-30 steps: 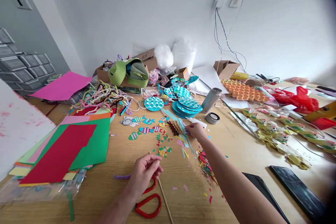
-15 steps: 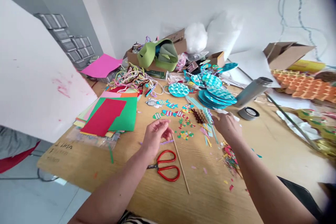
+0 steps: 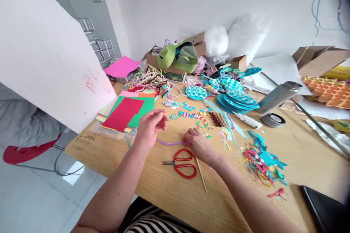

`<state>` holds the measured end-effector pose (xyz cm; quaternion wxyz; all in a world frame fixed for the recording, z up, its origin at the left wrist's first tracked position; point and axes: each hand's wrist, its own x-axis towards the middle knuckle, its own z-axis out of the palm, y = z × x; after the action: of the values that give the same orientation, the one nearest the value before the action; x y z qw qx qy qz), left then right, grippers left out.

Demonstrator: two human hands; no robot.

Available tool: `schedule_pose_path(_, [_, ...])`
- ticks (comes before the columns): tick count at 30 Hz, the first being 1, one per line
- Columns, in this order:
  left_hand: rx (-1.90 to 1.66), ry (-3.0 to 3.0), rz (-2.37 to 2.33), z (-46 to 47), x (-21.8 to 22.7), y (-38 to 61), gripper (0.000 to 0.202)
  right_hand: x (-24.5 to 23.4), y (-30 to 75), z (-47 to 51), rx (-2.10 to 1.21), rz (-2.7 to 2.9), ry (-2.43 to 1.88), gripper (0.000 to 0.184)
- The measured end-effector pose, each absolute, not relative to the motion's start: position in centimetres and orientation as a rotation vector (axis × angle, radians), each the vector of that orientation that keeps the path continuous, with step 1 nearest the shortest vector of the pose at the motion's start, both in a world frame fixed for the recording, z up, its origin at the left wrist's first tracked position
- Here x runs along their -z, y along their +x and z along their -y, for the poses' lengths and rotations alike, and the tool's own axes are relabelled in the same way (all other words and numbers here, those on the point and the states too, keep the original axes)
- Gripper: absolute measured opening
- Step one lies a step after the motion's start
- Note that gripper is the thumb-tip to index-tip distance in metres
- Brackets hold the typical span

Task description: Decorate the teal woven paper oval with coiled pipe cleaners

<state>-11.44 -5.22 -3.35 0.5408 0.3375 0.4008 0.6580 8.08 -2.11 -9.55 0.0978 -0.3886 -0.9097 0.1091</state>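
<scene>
My right hand (image 3: 199, 145) rests on the wooden table (image 3: 175, 196) with its fingers closed on one end of a purple pipe cleaner (image 3: 169, 142) that lies flat towards the left. My left hand (image 3: 150, 126) hovers just above the other end, fingers curled in a loose pinch; I cannot make out anything in it. Red-handled scissors (image 3: 180, 163) lie right in front of both hands. A thin wooden stick (image 3: 201, 179) lies beside the scissors, partly under my right wrist.
Coloured paper sheets (image 3: 125, 113) are stacked at left, below a white board (image 3: 46, 62). Paper fish (image 3: 186, 111), teal discs (image 3: 235, 100), a metal flask (image 3: 276, 96), a tape roll (image 3: 272, 120) and paper scraps (image 3: 262, 162) crowd the table. A dark tablet (image 3: 325, 209) lies at right.
My right hand came back from the paper strips to the purple pipe cleaner and took hold of its end. My left hand shifted slightly. The view swung left.
</scene>
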Motion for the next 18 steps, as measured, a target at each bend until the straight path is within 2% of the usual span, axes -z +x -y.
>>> schedule_pose_path(4, [-1.518, 0.933, -1.123, 7.0, 5.1, -12.8, 0.027, 10.2, 8.1, 2.1, -0.25, 2.669, -1.125, 0.01])
schedule_pose_path(9, [-1.578, 0.926, -1.402, 8.3, 7.8, -12.5, 0.026, 8.6, 8.6, 3.9, -0.311, 2.455, -1.118, 0.016])
schedule_pose_path(14, [-1.448, 0.956, -1.252, 8.7, 8.6, -10.8, 0.019, 7.6, 9.5, 5.9, -0.234, 2.447, -1.052, 0.018])
schedule_pose_path(18, [-1.487, 0.999, -1.155, 8.9, 8.4, -9.9, 0.016, 8.1, 10.8, 6.5, -0.388, 2.29, -1.062, 0.015])
